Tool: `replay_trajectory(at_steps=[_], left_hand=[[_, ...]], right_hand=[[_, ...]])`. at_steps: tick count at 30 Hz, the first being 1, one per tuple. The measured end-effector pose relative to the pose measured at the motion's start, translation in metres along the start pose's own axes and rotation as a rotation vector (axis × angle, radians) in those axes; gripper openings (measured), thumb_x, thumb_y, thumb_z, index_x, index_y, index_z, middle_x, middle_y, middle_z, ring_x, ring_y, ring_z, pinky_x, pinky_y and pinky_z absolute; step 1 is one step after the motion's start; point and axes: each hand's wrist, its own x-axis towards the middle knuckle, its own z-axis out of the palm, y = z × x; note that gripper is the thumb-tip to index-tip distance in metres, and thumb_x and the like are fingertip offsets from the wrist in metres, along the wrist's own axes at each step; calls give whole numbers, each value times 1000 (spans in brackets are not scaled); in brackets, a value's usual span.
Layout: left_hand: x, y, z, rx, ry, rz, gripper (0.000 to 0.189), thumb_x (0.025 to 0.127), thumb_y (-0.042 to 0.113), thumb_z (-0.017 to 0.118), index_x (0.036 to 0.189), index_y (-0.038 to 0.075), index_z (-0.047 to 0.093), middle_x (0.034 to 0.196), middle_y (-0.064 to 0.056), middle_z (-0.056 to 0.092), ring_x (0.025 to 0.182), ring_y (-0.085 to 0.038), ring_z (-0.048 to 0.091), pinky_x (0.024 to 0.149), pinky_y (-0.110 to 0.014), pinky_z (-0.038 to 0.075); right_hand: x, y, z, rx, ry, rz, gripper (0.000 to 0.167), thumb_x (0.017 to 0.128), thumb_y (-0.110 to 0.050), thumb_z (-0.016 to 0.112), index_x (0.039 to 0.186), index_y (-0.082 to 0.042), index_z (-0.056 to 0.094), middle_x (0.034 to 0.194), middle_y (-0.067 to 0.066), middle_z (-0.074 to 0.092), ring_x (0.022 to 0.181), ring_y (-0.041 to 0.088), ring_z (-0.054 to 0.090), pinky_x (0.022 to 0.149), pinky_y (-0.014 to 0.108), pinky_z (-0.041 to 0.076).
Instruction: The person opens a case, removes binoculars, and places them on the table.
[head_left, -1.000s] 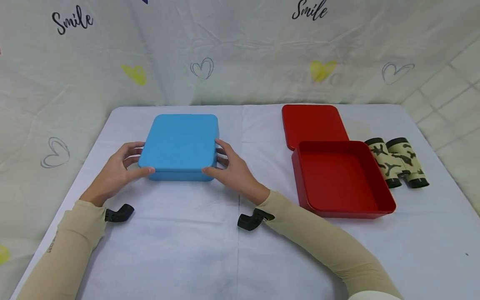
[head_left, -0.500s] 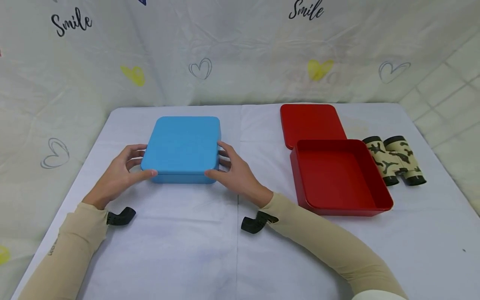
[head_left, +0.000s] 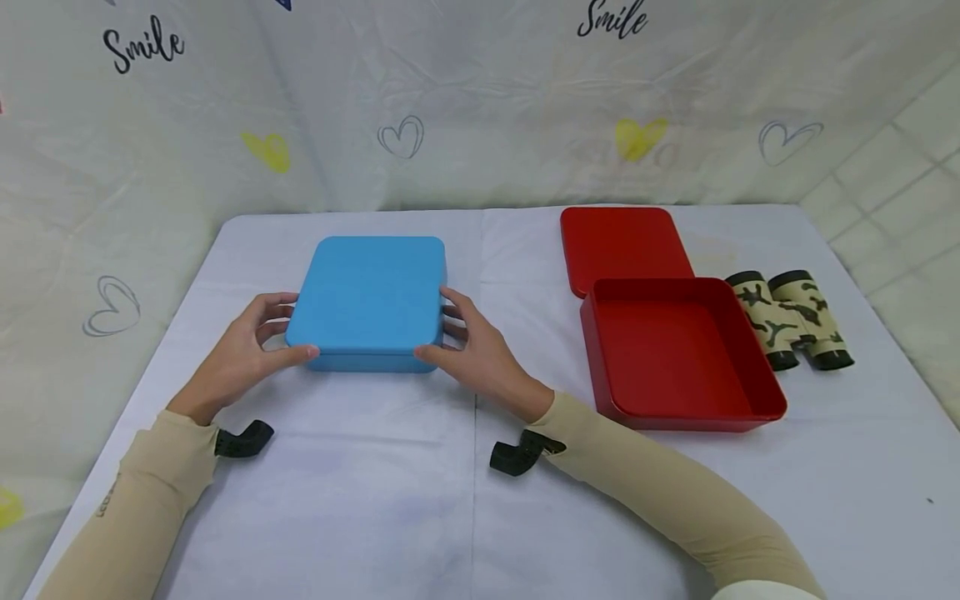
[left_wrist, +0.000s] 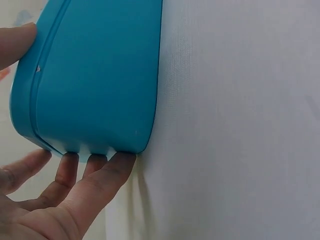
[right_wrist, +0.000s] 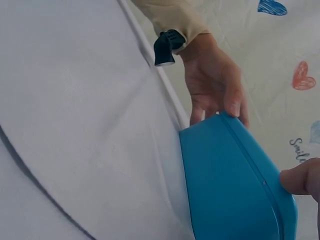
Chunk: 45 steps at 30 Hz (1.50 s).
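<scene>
A closed blue tin-like box (head_left: 367, 302) with rounded corners and a lid lies flat at the left of the table. My left hand (head_left: 242, 360) holds its left side, the thumb at the front left corner. In the left wrist view, the fingertips (left_wrist: 122, 159) press along the side of the blue box (left_wrist: 97, 75). On the opposite side my right hand (head_left: 487, 354) grips it, thumb at the front right corner. The right wrist view shows the right thumb (right_wrist: 300, 179) on the lid edge, with the left hand (right_wrist: 212, 75) at the far end.
To the right stands an open red box (head_left: 686, 354) with a bare bottom. Its red lid (head_left: 624, 242) lies behind it. Camouflage binoculars (head_left: 791, 321) lie beside the red box on the white-covered table (head_left: 375, 500). A printed white cloth (head_left: 480, 100) hangs behind.
The blue box has slid slightly to the right and toward me, both hands moving along with it. The red box, its lid and the binoculars stay in place.
</scene>
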Motion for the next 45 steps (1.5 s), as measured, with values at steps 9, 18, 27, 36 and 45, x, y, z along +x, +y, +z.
replay_trajectory(at_steps=[9,18,27,36,45], left_hand=[[-5,2,3,18,-4,5,94,92,37,79,162,12,21,163,-22,33,150,-47,36,114,-76,34],[-8,3,6,0,-15,22,93,92,36,78,161,11,22,163,-21,34,149,-46,37,113,-73,38],[-11,4,7,-8,-12,34,91,92,34,79,160,10,23,162,-20,34,149,-44,38,114,-70,40],[-14,8,11,-13,-23,29,91,92,32,79,161,11,22,162,-21,33,150,-45,36,114,-70,39],[-14,8,15,-13,-33,45,89,92,29,79,159,10,23,161,-20,34,149,-44,39,113,-66,44]], right_hand=[[-7,1,0,20,-5,-5,90,92,-26,77,163,-34,22,165,1,35,154,27,42,115,46,49],[-14,1,-2,24,-3,-12,90,93,-24,77,164,-30,21,165,1,35,154,28,42,116,44,48],[-20,1,-1,4,8,-23,90,93,-24,77,164,-29,22,164,3,36,154,30,42,114,45,49],[-24,4,-3,1,9,-22,89,93,-25,77,163,-31,22,165,3,36,154,32,42,112,46,50],[-30,5,-7,-6,4,-11,90,93,-25,77,163,-33,22,165,2,35,154,33,41,112,47,50]])
